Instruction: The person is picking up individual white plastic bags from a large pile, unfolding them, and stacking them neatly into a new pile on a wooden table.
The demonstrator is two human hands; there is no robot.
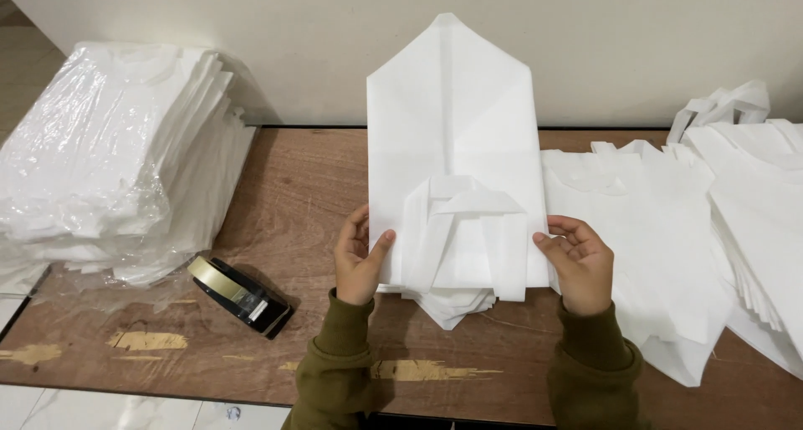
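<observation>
A folded white fabric bag (452,137) stands upright over the middle of the wooden table (293,196), its pointed top toward the wall and its folded handles facing me. My left hand (358,258) pinches its lower left edge, thumb on the front. My right hand (577,261) grips the lower right edge the same way. Beneath the lifted bag lies a small stack of similar folded bags (452,303). Both arms wear olive green sleeves.
A tall pile of plastic-wrapped white bags (117,162) fills the table's left end. A black tape dispenser (241,294) lies in front of it. Loose unfolded white bags (694,229) spread across the right side. A pale wall runs behind the table.
</observation>
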